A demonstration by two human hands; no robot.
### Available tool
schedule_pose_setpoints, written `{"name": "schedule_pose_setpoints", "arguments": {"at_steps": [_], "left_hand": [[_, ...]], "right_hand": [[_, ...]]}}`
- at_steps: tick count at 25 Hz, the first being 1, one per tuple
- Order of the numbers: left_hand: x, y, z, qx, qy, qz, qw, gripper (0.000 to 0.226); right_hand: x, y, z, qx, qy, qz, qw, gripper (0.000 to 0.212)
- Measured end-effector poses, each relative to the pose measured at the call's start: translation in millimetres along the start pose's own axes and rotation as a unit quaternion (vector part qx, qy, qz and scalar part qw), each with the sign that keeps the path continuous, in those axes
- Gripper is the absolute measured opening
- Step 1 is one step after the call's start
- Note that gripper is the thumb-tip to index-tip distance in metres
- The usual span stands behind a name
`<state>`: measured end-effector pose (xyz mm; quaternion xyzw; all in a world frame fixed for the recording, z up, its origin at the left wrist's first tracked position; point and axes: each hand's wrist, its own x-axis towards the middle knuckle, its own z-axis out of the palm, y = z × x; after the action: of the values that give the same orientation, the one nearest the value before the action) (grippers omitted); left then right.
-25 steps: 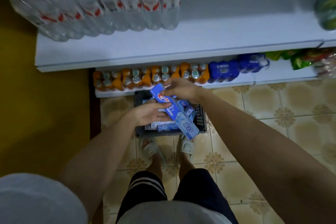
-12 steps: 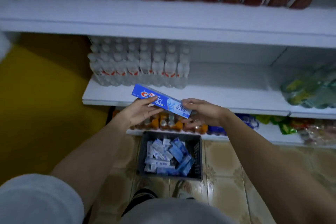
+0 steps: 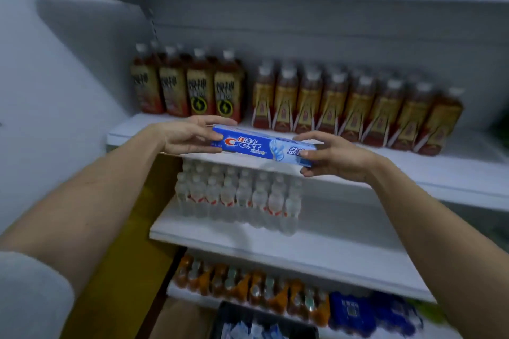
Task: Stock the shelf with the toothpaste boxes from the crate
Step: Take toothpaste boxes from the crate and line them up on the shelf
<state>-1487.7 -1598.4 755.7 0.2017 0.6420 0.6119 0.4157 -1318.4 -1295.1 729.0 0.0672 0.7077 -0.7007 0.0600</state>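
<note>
Toothpaste box [image 3: 263, 148] now higher, shelf-level

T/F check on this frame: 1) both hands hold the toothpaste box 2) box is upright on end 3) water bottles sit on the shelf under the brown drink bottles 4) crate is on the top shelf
1) Both the left hand and right hand hold the toothpaste box, one at each end: true.
2) The box stands upright on end: false. It lies roughly level, lengthwise.
3) The water bottles sit one shelf below the brown drink bottles: true.
4) The crate is on the top shelf: false. It sits at the bottom edge of the view, below the shelves.
</note>
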Motion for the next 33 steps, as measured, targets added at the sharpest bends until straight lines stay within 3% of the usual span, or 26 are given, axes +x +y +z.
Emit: {"name": "schedule_pose_setpoints", "arguments": {"at_steps": [2,5,9,12,16,19,22,24,28,30,32,33], "left_hand": [[-15.4,47.6,-7.1,0.044,0.017,0.041,0.998,0.052],[-38.7,108.8,-11.7,0.105,0.028,0.120,0.987,0.067],[-65.1,173.8,-5.1,0.137,0.073,0.205,0.966,0.083],[-75.4,204.6,-8.8,0.144,0.094,0.235,0.957,0.079],[-77.0,233.1,-24.4,0.183,0.126,0.231,0.947,0.052],[-67.0,253.8,-35.7,0.226,0.167,0.246,0.928,0.046],[-42.4,274.7,-51.5,0.357,0.222,0.269,0.866,0.037],[-20.8,288.4,-67.3,0.442,0.259,0.267,0.816,0.037],[29.9,310.8,-95.3,0.525,0.300,0.269,0.750,0.043],[56.0,322.8,-109.1,0.577,0.304,0.251,0.715,0.043],[79.5,335.2,-120.0,0.613,0.301,0.225,0.695,0.042],[89.9,342.2,-125.0,0.617,0.290,0.207,0.702,0.041]], "right_hand": [[-2.9,-42.0,6.5,-0.017,0.002,-0.071,0.997,0.046],[-12.4,-99.8,18.8,-0.082,0.035,-0.177,0.980,0.056],[-19.8,-160.9,31.7,-0.132,0.062,-0.276,0.950,0.056],[-21.5,-198.2,38.3,-0.158,0.064,-0.309,0.936,0.055],[-9.7,-242.5,48.3,-0.184,0.059,-0.318,0.928,0.048],[14.3,-276.6,53.0,-0.278,0.115,-0.328,0.896,0.045],[43.5,-310.3,51.0,-0.378,0.187,-0.317,0.849,0.040],[71.0,-329.7,47.3,-0.410,0.221,-0.285,0.838,0.039],[133.9,-359.1,38.3,-0.514,0.245,-0.203,0.797,0.038],[166.1,-370.8,35.3,-0.532,0.252,-0.158,0.793,0.036],[194.8,-377.8,31.9,-0.543,0.263,-0.116,0.789,0.036],[207.1,-380.1,30.3,-0.551,0.269,-0.099,0.784,0.035]]}}
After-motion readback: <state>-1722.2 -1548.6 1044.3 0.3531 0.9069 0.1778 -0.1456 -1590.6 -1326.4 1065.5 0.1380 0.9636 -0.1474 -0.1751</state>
